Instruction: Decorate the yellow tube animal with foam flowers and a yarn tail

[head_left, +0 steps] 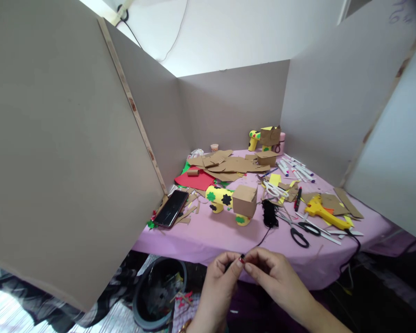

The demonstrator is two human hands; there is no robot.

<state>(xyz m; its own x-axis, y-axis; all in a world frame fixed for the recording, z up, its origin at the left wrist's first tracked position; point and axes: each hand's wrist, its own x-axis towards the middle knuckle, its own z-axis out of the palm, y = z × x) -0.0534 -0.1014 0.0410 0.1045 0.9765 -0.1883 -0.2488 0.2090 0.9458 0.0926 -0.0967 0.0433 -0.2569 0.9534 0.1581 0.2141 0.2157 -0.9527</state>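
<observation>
My left hand (219, 274) and my right hand (275, 272) meet in front of the table's near edge, both with fingers pinched closed. Between the fingertips is the end of a black yarn strand (263, 237), with a tiny dark and red spot there that is too small to make out. The strand runs up to a bundle of black yarn (270, 213) on the table. Beyond my hands stands a yellow spotted animal figure (219, 195) on tube legs, with a brown cardboard box head (244, 201).
Black-handled scissors (299, 235), white scissors (274, 190) and a yellow glue gun (327, 216) lie to the right, near several markers (300, 171). A phone (172, 208) lies left, cardboard pieces (241, 164) behind. A second figure (253, 140) stands at the back. Below is a bucket (137, 303).
</observation>
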